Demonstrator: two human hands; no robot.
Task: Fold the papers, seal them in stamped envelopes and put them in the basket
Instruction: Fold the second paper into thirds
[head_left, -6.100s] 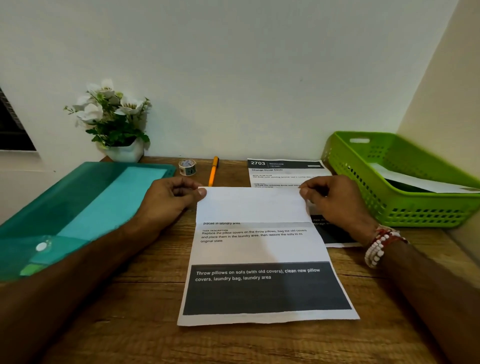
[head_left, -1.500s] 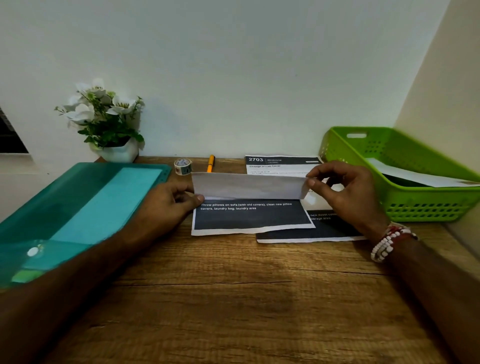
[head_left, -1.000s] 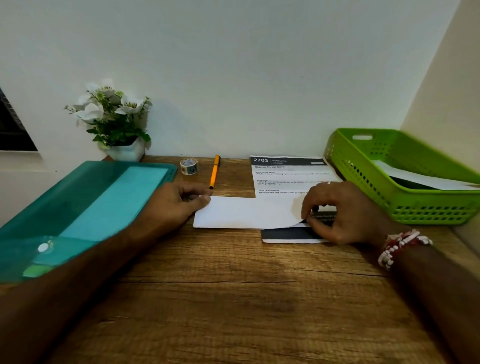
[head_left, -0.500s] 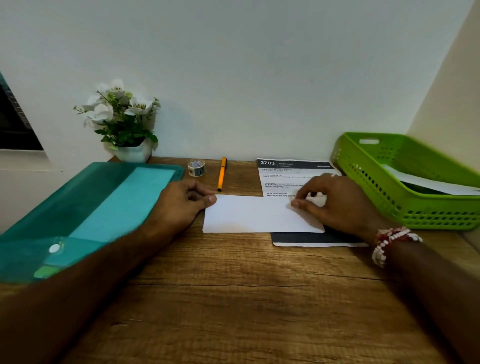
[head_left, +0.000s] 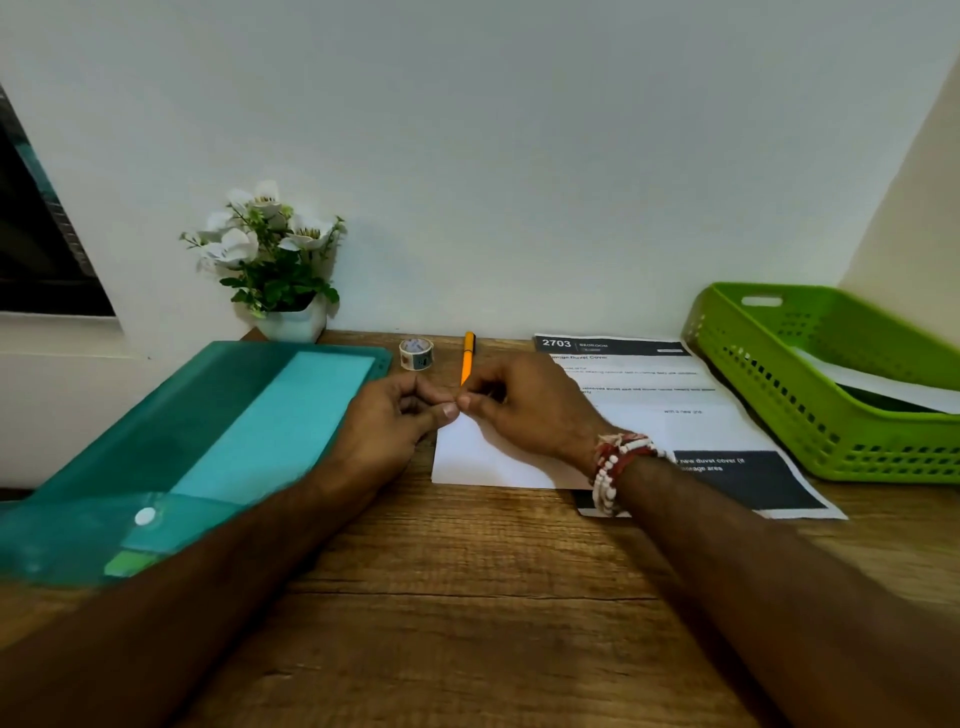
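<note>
A folded white paper (head_left: 480, 460) lies on the wooden desk. Both hands meet at its far left corner. My left hand (head_left: 397, 418) has curled fingers and its thumb lies on that corner. My right hand (head_left: 527, 410) reaches across the paper, and its curled fingertips pinch the same corner. A flat printed sheet (head_left: 685, 410) lies partly under the folded paper, to the right. The green basket (head_left: 769, 384) stands at the far right with a white envelope (head_left: 883, 384) inside.
A teal plastic folder (head_left: 208, 441) covers the desk's left side. A small tape roll (head_left: 416, 354) and an orange pen (head_left: 467, 358) lie near the wall. A potted white flower (head_left: 275, 270) stands at the back left. Walls close in behind and to the right.
The lower part of the sheet was folded up and flattened. My right hand has slid left along the far edge of the folded paper to meet my left hand.
</note>
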